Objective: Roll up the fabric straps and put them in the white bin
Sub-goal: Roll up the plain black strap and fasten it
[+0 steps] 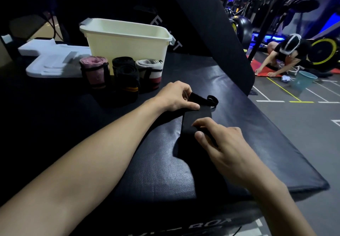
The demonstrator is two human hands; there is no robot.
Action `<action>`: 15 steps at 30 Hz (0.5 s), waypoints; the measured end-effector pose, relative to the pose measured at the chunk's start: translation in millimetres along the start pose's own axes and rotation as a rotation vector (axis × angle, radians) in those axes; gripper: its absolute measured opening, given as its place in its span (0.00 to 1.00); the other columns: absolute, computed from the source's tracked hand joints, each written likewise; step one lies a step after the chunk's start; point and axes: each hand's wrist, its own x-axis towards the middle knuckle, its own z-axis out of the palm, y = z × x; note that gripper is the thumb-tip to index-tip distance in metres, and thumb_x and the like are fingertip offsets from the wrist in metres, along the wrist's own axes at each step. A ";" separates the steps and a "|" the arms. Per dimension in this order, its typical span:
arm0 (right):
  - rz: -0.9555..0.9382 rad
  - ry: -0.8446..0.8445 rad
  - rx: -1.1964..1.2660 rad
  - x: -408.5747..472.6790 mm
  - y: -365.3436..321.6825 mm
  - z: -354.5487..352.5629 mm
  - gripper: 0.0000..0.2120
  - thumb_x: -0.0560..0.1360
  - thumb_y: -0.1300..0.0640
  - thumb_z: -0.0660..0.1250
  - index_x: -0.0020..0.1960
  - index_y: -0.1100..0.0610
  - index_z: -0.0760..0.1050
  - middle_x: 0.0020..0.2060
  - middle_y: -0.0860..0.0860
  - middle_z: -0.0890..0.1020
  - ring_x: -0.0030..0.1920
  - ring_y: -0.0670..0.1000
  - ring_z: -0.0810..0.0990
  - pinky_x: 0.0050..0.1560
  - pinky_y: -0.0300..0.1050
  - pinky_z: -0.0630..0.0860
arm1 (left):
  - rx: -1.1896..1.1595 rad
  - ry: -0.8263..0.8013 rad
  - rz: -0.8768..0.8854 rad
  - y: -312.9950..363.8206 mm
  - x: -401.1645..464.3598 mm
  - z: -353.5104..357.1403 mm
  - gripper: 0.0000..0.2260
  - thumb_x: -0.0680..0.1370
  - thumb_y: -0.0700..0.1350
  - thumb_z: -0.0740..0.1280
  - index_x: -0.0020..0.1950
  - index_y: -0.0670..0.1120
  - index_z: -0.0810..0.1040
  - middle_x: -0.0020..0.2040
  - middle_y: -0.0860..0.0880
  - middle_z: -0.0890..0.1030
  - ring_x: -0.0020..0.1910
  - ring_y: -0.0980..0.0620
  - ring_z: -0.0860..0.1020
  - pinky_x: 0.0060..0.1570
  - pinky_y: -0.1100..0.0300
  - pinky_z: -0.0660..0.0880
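Note:
A black fabric strap [195, 119] lies flat along the dark padded mat [257, 143], with a small loop at its far end. My left hand [176, 97] pinches the strap's far end near the loop. My right hand [220, 143] holds the strap a little nearer to me, thumb and forefinger on it. The white bin [127, 42] stands at the back of the mat. Three rolled straps stand in front of the bin: a pink one [94, 72], a black one with yellow stripes [127, 77] and a grey, white and red one [150, 72].
A white foam tray [53, 59] lies left of the bin. A slanted black pad [211, 33] rises behind the mat. On the gym floor at right a person [283, 55] crouches over a red mat beside a teal bucket [301, 80].

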 end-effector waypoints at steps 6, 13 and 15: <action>0.062 0.172 -0.221 5.9 -2.7 16.7 0.18 0.82 0.45 0.51 0.59 0.45 0.78 0.58 0.45 0.74 0.59 0.51 0.71 0.60 0.48 0.58 | 0.010 0.019 0.004 -0.8 -0.4 0.9 0.18 0.65 0.63 0.81 0.44 0.56 0.79 0.37 0.59 0.80 0.38 0.60 0.79 0.45 0.60 0.72; -0.006 0.386 -0.263 13.2 -9.4 26.1 0.12 0.76 0.56 0.63 0.59 0.48 0.76 0.54 0.48 0.75 0.53 0.55 0.72 0.56 0.51 0.64 | 0.008 0.029 0.010 -0.6 -2.8 0.2 0.18 0.67 0.62 0.80 0.49 0.57 0.79 0.37 0.58 0.79 0.37 0.60 0.77 0.44 0.59 0.71; -0.053 0.449 -0.259 14.9 -9.1 23.9 0.05 0.79 0.55 0.63 0.53 0.50 0.75 0.48 0.47 0.77 0.48 0.55 0.75 0.48 0.51 0.68 | 0.008 0.030 0.011 -0.4 -3.7 -0.2 0.18 0.67 0.62 0.80 0.50 0.57 0.79 0.37 0.58 0.79 0.36 0.59 0.76 0.44 0.58 0.72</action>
